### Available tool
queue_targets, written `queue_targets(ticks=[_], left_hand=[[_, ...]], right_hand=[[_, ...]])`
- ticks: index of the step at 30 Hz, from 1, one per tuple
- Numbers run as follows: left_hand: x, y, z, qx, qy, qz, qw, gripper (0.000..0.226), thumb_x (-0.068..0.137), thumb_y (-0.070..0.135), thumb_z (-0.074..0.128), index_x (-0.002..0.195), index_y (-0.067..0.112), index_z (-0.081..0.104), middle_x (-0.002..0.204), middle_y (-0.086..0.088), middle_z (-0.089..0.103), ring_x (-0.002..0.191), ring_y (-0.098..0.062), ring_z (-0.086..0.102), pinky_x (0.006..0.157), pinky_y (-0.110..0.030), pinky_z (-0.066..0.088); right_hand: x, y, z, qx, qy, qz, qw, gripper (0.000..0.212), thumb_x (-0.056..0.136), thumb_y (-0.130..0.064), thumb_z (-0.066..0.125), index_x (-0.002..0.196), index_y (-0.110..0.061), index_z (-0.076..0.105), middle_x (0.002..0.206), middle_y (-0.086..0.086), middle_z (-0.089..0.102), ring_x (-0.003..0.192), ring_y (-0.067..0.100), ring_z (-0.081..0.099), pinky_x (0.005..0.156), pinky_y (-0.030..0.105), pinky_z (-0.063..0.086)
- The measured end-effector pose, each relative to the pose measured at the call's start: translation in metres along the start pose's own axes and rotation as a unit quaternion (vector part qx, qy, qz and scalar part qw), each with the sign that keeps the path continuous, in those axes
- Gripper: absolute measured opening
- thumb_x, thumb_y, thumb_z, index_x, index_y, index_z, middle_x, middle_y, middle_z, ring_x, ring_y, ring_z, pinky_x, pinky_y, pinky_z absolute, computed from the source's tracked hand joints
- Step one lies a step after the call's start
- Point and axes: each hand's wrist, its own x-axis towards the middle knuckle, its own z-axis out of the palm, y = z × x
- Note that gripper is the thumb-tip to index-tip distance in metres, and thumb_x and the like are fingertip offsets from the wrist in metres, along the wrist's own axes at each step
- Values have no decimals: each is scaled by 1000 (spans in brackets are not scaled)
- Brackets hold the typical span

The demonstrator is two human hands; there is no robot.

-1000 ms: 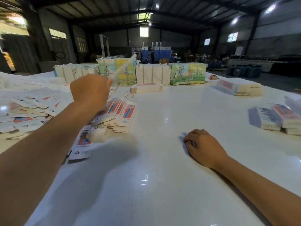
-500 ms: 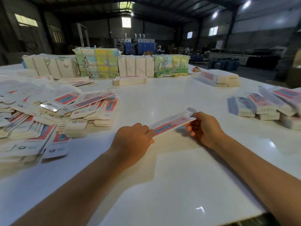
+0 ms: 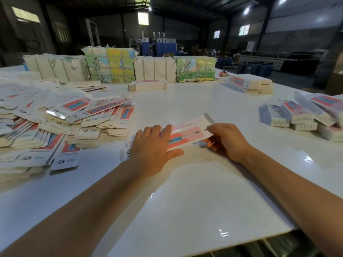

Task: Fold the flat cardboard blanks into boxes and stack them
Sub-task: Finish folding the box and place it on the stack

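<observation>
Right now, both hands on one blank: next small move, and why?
Probably squeeze its long edges to pop it open into a tube. The blank lies flat on the table, the left hand resting on one end, the right hand pinching the other. No box shape yet.

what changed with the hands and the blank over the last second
The left hand carried one flat blank from up over the loose pile down to the table and now lies flat on its left end. The right hand left the table and pinched its right end. Pile and folded boxes stayed put.
</observation>
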Motion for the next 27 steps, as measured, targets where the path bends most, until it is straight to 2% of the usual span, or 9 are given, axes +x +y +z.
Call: queue_targets(ticks=[3,6,10,13,16,19,23,25,27], left_hand=[[9,-2,-4,-16,-1,-7,1000,74,81,71,36,137,24,28,128,-3,47,111,-18,48,84,-31,42],[19,-6,-16,-15,18,-31,999,68,81,72,41,129,24,35,116,-2,52,100,-19,52,70,-31,37],[19,-6,-14,-18,23,-65,997,73,75,81,28,122,25,39,106,2,54,85,-14,48,67,-31,36],[12,1,-2,0,56,-58,997,83,66,83,6,117,27,39,97,5,53,80,-13,47,64,-29,35],[11,-1,-2,-12,90,-63,994,86,61,84,-3,110,28,40,86,9,46,72,-11,46,59,-27,33],[10,-2,-3,-10,109,-63,992,84,60,85,-3,106,28,39,84,8,47,69,-11,48,56,-25,34],[10,1,-4,14,120,-62,991,73,68,84,12,105,27,38,82,8,45,67,-11,44,51,-24,29],[10,-1,-4,10,116,-59,991,66,72,83,24,106,28,39,83,9,46,67,-11,44,49,-24,27],[10,-1,-3,8,107,-57,993,68,69,84,25,108,29,38,84,11,45,68,-10,46,48,-23,28]], right_hand=[[0,0,1,12,9,-5,1000,32,98,-23,49,78,-3,64,55,9,63,42,17,51,38,22,36],[0,-1,0,16,45,-6,999,34,100,-24,45,81,-2,64,61,10,64,44,17,51,40,23,38],[-6,0,-1,-36,117,-70,990,19,92,-12,54,82,-6,69,65,5,64,49,16,52,42,28,44],[-12,0,5,-87,100,-141,981,23,91,-8,56,77,-18,71,65,0,65,50,10,54,46,23,48],[-14,0,10,-93,81,-168,978,20,92,-5,55,90,-19,69,73,3,64,53,7,56,50,22,49],[-17,2,14,-169,82,-194,963,17,94,-9,54,97,-9,71,81,7,59,55,4,57,57,20,48],[-21,3,20,-245,90,-192,946,22,93,-13,53,88,0,69,90,10,52,73,24,59,68,33,49],[-23,0,20,-253,80,-189,945,25,94,-13,52,80,-3,69,85,7,53,63,13,58,62,29,50],[-25,-2,18,-248,70,-188,948,27,94,-11,51,74,-16,68,79,5,55,52,5,55,50,17,46]])
